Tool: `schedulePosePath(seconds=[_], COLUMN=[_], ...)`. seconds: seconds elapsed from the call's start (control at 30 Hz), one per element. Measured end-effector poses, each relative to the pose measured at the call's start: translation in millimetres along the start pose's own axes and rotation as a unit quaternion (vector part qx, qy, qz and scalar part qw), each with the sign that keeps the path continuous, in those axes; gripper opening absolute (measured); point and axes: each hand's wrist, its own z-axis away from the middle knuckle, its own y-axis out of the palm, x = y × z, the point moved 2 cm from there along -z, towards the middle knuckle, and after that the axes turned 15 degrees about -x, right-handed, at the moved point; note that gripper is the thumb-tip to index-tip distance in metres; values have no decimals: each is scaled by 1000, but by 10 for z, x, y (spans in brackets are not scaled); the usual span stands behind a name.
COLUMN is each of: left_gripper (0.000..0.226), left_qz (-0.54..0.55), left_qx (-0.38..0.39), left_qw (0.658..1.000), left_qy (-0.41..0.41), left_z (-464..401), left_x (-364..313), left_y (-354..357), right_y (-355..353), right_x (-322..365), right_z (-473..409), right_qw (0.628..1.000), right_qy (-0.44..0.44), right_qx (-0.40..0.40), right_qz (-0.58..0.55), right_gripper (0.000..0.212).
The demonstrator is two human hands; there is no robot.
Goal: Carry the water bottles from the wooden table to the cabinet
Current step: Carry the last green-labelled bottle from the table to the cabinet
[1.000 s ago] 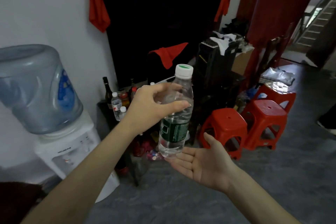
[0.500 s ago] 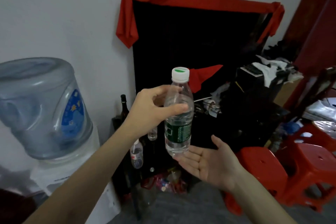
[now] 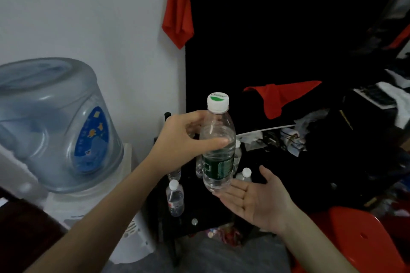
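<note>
A clear water bottle [image 3: 218,139] with a white cap and a dark green label stands upright in the air. My left hand [image 3: 184,142] grips its upper body. Under the bottle's base my right hand [image 3: 255,199] lies palm up and flat, fingers apart, touching or nearly touching the bottom. Below and behind them is a low black glass-topped cabinet [image 3: 199,217]. On it stand small water bottles, one at the front left [image 3: 175,199] and one with a white cap [image 3: 245,174] just behind my right hand. Others are partly hidden by the held bottle.
A water dispenser [image 3: 53,124] with a big blue jug stands at the left against the white wall. A black panel draped in red cloth [image 3: 177,6] rises behind the cabinet. Dark clutter [image 3: 332,135] fills the right, and a red plastic stool [image 3: 355,239] sits at bottom right.
The view has closed in on the black cabinet and shifted left. The bottle stays in my left hand with my right palm under it. More small bottles on the cabinet have come into sight.
</note>
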Motion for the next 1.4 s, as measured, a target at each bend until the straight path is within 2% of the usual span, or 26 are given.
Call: schedulePosePath(seconds=[0.37, 0.47, 0.63, 0.83, 1.03, 1.27, 1.4], left_gripper=[36, 34, 45, 48, 46, 51, 40], left_qz=[-87, -118, -174, -164, -175, -197, -203], left_qx=[-51, -55, -63, -90, -57, 1, 57], left_qw=[994, 991, 981, 976, 971, 962, 956], left_qy=[-30, -39, -57, -113, -155, -189, -202], left_z=[-706, -754, -744, -696, -585, -382, -280], left_x=[413, 584, 804, 1090, 1466, 2070, 2457], left_y=[389, 448, 410, 116, -14, 36, 210], right_y=[79, 89, 207, 435, 536, 316, 145], right_x=[931, 1016, 1047, 923, 655, 280, 46], right_z=[-821, -1050, -1374, -1694, -2048, -2561, -2789], right_qw=[993, 991, 985, 980, 980, 977, 973], right_qy=[28, 46, 74, 100, 107, 131, 140], right_qx=[-3, -7, -29, -40, -74, -147, -179], right_qz=[110, 128, 152, 169, 149, 81, 39], right_gripper=[85, 83, 80, 79, 75, 74, 71])
